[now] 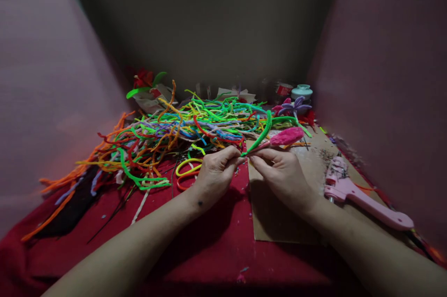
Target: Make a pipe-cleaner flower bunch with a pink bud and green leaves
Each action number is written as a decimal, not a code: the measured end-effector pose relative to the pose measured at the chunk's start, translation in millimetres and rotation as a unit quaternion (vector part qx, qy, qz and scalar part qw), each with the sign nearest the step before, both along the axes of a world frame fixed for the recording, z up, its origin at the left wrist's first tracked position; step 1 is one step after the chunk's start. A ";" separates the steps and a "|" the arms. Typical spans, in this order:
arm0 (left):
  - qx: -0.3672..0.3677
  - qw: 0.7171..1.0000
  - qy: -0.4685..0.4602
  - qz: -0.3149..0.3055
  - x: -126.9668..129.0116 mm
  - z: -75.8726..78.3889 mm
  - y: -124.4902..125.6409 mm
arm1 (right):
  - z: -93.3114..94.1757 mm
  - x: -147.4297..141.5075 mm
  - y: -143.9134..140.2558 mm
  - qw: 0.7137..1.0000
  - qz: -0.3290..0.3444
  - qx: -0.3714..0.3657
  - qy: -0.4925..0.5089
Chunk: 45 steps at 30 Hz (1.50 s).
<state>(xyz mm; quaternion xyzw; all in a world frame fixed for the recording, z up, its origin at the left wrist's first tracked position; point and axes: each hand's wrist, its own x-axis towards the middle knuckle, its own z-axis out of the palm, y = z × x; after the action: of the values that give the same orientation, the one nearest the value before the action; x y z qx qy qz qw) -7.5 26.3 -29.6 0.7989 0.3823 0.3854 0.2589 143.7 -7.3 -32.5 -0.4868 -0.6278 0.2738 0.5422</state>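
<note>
Near the middle of the view both hands meet, fingertips pinched close together. My left hand (218, 171) grips the lower end of a green pipe cleaner (264, 130), which curves up and to the right. Between the fingers of my right hand (279, 173) is the thin stem of a fuzzy pink piece (287, 136), which sticks out to the right above that hand. Green and pink stems come together at the fingertips. Exactly how they are joined there is hidden by the fingers.
A heap of colourful pipe cleaners (206, 120) spreads behind the hands. Scissors with yellow and red handles (188, 166) lie beside my left hand. A pink glue gun (363, 199) rests on a cardboard sheet (265, 213) at the right. Behind stand a purple flower (296, 105) and a light-blue jar (302, 92).
</note>
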 end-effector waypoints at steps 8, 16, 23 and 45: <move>-0.308 0.934 -0.157 -0.087 3.7 6.6 -4.3 | -2.7 -1.5 -2.4 0.998 -0.030 0.034 0.046; -0.515 0.792 -0.209 -0.251 -11.0 1.5 15.3 | -5.5 4.7 8.8 0.950 0.148 -0.090 0.258; -0.367 0.911 -0.095 -0.164 -5.9 6.6 11.8 | -3.0 0.4 7.7 0.938 0.123 -0.076 0.315; 0.094 0.995 -0.018 -0.026 2.7 -14.6 0.8 | -4.7 -8.0 -1.0 0.968 0.026 -0.056 0.244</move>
<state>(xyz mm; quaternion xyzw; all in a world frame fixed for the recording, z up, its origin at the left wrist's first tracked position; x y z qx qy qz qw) -4.8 27.1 -44.3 0.8225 0.3183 0.4272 0.1992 135.7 -8.3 -37.2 -0.4183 -0.4723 0.4331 0.6438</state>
